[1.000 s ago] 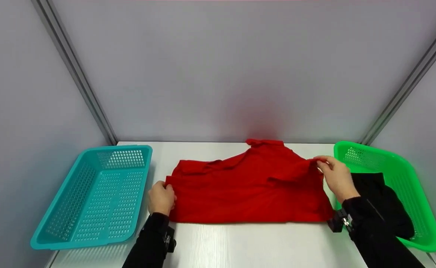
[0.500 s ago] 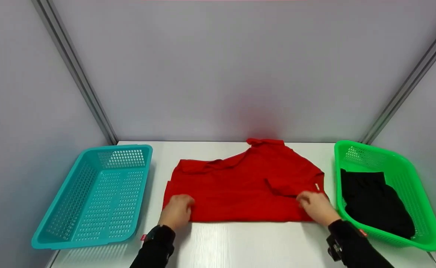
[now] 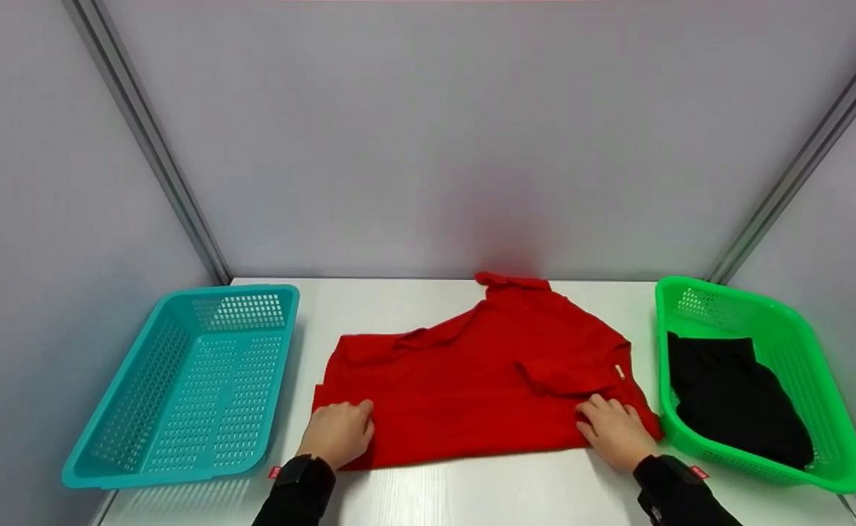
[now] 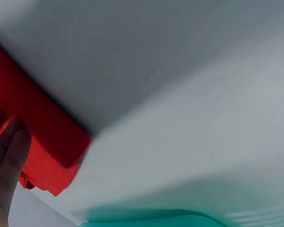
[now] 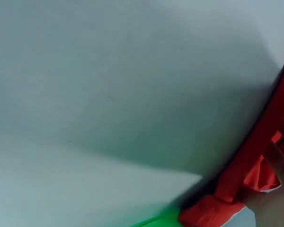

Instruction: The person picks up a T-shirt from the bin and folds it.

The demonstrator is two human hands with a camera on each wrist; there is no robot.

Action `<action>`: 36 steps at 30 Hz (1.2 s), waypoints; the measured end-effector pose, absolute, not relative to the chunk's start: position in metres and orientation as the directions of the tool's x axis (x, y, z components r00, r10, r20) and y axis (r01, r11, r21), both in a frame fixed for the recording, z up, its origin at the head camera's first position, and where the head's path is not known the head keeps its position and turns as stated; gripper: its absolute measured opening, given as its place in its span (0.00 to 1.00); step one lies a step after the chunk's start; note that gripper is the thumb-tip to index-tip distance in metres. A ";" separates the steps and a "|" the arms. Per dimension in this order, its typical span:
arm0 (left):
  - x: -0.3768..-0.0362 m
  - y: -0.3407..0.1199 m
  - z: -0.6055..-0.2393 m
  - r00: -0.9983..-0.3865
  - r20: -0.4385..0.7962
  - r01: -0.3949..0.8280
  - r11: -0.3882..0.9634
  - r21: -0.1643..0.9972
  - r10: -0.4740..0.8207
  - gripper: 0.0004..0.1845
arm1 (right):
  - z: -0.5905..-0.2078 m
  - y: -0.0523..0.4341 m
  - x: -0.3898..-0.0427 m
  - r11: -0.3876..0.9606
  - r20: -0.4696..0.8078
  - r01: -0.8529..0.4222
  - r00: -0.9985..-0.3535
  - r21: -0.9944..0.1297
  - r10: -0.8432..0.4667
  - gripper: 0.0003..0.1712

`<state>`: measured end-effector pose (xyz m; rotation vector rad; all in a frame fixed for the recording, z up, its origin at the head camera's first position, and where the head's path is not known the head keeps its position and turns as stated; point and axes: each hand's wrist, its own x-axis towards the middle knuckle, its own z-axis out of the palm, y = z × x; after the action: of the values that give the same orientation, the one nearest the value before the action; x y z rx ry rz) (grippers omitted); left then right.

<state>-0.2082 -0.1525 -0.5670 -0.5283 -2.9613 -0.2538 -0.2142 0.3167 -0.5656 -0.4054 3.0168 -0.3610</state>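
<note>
A red shirt [image 3: 457, 409] lies folded on the white table [image 3: 472, 497], its collar towards the back wall and a small white label at its right side. My left hand [image 3: 339, 434] rests on the shirt's front left part; in the left wrist view its fingers [image 4: 15, 153] lie nearly straight over the cloth. On the front right part rests my right hand [image 3: 615, 432], fingers spread and relaxed on the fabric. Only part of that hand shows in the right wrist view, beside the shirt's edge [image 5: 255, 156].
A teal perforated basket [image 3: 274, 380] stands at the left. At the right is a green basket [image 3: 800, 351] holding a folded black garment [image 3: 738, 402]. Grey panels [image 3: 428, 146] enclose the table at the back and sides.
My right hand has let go of the shirt's right edge, and my left hand has released the left edge. Both now rest on the front part; the shirt has slid slightly towards me.
</note>
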 end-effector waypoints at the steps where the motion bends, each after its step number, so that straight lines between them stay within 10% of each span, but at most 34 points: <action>1: -0.208 -0.152 -0.568 -0.924 0.145 0.373 0.919 0.130 0.355 0.07 | -0.566 0.315 -0.214 0.943 -0.036 -0.248 -0.965 -0.222 -0.262 0.08; 10: -0.201 -0.155 -0.587 -0.929 0.022 0.364 0.900 0.238 0.370 0.13 | -0.573 0.309 -0.215 0.969 0.000 -0.219 -0.975 -0.112 -0.220 0.10; 17: -0.200 -0.157 -0.583 -0.934 0.014 0.348 0.898 0.270 0.357 0.15 | -0.573 0.309 -0.218 0.976 0.023 -0.193 -0.981 -0.100 -0.191 0.37; 29: -0.200 -0.158 -0.579 -0.945 -0.068 0.280 0.899 0.337 0.320 0.26 | -0.587 0.299 -0.229 0.904 0.218 -0.400 -0.906 -0.150 -0.364 0.10; 36: -0.204 -0.163 -0.574 -0.921 -0.226 0.203 0.886 0.416 0.317 0.26 | -0.587 0.290 -0.231 0.943 0.132 -0.285 -0.955 -0.170 -0.265 0.10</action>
<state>-0.2035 -0.1629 -0.5737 -0.4702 -3.3320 -0.6814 -0.2313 0.2899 -0.5869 -0.4552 3.2021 -0.3064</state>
